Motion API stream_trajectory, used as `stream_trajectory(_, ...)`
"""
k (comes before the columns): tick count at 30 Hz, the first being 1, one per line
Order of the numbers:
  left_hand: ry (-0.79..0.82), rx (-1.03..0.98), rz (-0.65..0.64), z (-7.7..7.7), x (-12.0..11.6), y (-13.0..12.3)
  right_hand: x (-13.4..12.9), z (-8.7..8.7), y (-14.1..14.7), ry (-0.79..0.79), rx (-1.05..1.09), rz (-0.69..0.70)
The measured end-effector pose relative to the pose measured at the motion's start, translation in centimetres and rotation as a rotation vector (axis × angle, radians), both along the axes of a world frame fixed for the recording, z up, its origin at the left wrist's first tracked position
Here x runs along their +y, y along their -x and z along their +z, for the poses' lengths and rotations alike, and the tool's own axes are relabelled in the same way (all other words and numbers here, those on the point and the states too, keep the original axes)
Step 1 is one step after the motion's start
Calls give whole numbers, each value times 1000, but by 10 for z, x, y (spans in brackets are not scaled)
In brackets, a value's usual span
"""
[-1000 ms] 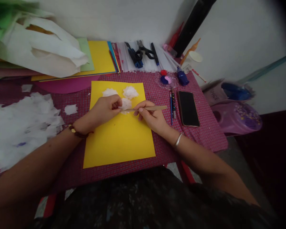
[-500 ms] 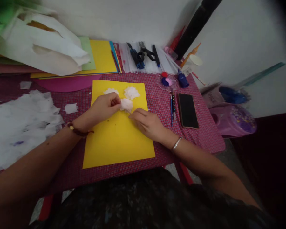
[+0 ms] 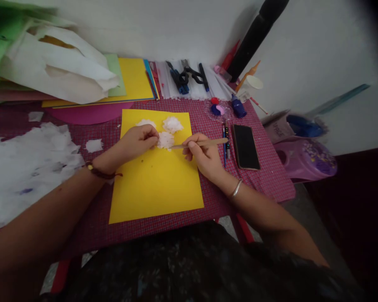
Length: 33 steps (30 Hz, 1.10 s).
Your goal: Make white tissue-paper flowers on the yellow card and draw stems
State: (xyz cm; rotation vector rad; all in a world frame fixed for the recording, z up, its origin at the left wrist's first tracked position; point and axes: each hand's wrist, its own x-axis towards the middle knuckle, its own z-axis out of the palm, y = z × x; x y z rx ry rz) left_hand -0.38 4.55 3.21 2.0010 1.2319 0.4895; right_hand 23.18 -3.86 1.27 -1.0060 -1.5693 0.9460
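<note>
A yellow sheet of paper (image 3: 154, 184) lies in front of me with three ruffled white tissue-paper pieces near its top. My left hand (image 3: 141, 138) rests over the sheet, thumb and fingertips pinched at the left edge of the lowest tissue-paper piece (image 3: 166, 140). Between the fingers of my right hand (image 3: 203, 153) is a thin beige wooden stick (image 3: 212, 142), pointing left, its tip at that same piece's lower edge. Above are the upper right tissue-paper piece (image 3: 172, 124) and the upper left one (image 3: 146, 123), the latter partly behind my left hand.
Loose white tissue squares (image 3: 31, 163) are heaped at left. A phone (image 3: 245, 147), brushes, a paint dish (image 3: 217, 110) and a blue bottle (image 3: 238, 106) are at right. Scissors (image 3: 192, 73) and coloured sheets (image 3: 134, 79) lie along the wall.
My right hand has shifted slightly right and turned, so the wooden stick now shows in its fingers. My left hand stays at the tissue-paper piece. The view has moved slightly.
</note>
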Motion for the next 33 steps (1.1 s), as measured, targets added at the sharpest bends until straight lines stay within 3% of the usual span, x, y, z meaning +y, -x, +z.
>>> stream_trajectory(4, 8, -143, 81, 27, -5, 12, 8, -2, 3, 237, 153, 76)
stream_trajectory(7, -27, -223, 233, 51, -11, 28, 11, -1, 3, 269, 181, 80)
stream_trajectory(9, -19, -210, 243, 57, -13, 38, 14, 2, 1, 263, 201, 57)
stream_trajectory(13, -16, -57, 95, 41, -12, 34, 21, 7, -8, 225, 242, -8)
stream_trajectory(19, -350, 204, -178, 5, -7, -12, 27, 10, -17, 194, 251, -63)
stream_trajectory(22, -419, 250, -215, -6, -3, -22, 27, 11, -18, 207, 234, -61)
stream_trajectory(25, -435, 247, -210, -12, -7, -23, 27, 12, -18, 211, 221, -46)
stream_trajectory(33, -553, 407, -369, -12, -39, -20, 28, 13, -17, 177, 230, -35)
